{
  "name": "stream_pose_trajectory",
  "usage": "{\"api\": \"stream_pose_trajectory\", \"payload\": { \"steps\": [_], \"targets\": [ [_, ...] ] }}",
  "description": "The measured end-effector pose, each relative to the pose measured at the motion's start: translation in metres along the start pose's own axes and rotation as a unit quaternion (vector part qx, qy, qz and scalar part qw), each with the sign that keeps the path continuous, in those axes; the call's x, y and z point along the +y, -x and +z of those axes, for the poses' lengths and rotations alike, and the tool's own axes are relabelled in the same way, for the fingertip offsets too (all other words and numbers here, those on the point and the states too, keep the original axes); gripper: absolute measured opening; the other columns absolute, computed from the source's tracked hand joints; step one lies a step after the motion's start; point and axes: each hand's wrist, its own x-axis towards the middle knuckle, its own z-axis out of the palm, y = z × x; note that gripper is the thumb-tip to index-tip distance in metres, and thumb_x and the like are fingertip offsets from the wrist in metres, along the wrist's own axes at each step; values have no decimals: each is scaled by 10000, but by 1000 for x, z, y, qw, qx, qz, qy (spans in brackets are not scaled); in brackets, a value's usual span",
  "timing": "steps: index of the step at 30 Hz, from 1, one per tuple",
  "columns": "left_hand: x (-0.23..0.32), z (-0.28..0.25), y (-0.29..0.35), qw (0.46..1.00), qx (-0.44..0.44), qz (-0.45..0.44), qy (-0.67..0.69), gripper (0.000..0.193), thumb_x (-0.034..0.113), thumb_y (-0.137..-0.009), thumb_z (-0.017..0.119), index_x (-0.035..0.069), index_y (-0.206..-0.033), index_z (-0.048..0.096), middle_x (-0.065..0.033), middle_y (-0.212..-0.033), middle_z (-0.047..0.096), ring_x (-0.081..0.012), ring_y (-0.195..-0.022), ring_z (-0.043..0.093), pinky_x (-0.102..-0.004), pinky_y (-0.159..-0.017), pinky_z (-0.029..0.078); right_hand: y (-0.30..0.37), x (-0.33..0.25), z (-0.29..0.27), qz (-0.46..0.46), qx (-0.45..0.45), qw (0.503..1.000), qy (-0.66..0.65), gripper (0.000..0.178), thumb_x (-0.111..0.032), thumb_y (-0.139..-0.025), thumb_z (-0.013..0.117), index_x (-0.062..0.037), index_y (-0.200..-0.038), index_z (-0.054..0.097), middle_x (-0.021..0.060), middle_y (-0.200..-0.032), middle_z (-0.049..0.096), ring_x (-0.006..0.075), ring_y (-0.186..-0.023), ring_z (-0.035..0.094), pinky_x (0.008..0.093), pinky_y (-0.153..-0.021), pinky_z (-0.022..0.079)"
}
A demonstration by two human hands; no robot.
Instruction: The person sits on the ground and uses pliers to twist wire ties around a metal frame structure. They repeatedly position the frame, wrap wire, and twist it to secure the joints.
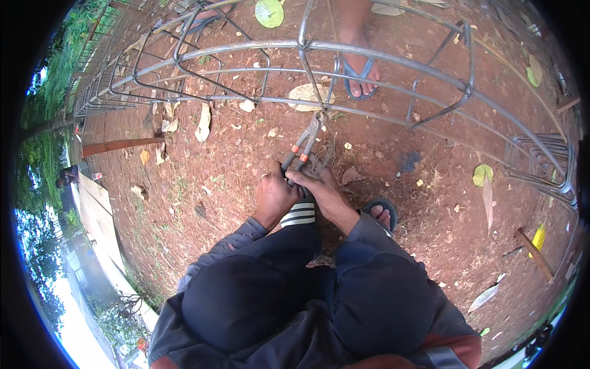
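Observation:
A pair of pincers (311,130) with black and orange handles points away from me, its jaws at the lower bar of a steel rebar cage (381,48). My left hand (275,194) is closed around the left handle. My right hand (327,195) is closed too, its thumb against the end of the other handle. Thin dark tie wire (321,161) fans out beside the right fingers; whether they grip it as well is hard to see. What the jaws bite on is too small to make out.
Another person's foot in a blue flip-flop (361,77) stands beyond the near bars. Bent steel stirrups (544,163) are stacked at right. Wooden stakes (123,146) (534,255) rise at both sides. Dry leaves lie on the red soil around my sandalled foot (382,215).

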Motion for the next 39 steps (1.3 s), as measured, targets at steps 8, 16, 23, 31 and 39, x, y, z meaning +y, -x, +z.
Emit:
{"api": "stream_pose_trajectory", "payload": {
  "steps": [8,16,23,31,39],
  "targets": [
    [11,21,5,998,53,-28,-22,558,255,-857,757,-54,-1230,480,-318,-917,705,-494,-820,712,-537,-702,575,-48,20,7,-14,90,981,-171,463,-452,-1037,636,-31,-1231,623,62,-1001,639,183,-931,642,345,-892,543],
    [22,-41,9,834,-374,-156,374,369,250,-936,718,30,-1198,580,-41,-962,653,-177,-832,671,-325,-771,567,-59,40,-38,45,-212,876,-431,379,-455,-1053,593,-87,-1145,593,48,-895,613,220,-790,615,405,-797,565],
    [47,-80,15,696,-447,-352,438,192,308,-965,614,139,-897,554,40,-735,464,-58,-563,387,-240,-486,314,-42,31,-31,36,-305,900,-310,753,-552,-1020,589,-32,-1537,418,137,-1236,657,314,-1246,610,506,-1106,465],
    [32,-82,11,909,-343,-122,204,389,376,-992,591,16,-855,650,-65,-588,523,-190,-460,481,-372,-468,417,30,1,-51,181,-201,960,-78,832,-434,-986,702,-18,-1601,327,137,-1480,536,274,-1375,540,447,-1176,407],
    [-12,34,8,990,-2,-56,-128,477,348,-904,666,-64,-1142,638,-260,-730,696,-434,-725,726,-539,-645,562,-51,46,8,37,140,989,14,323,-302,-937,760,-40,-1022,591,-1,-862,590,116,-760,555,324,-706,462]
  ]
}}
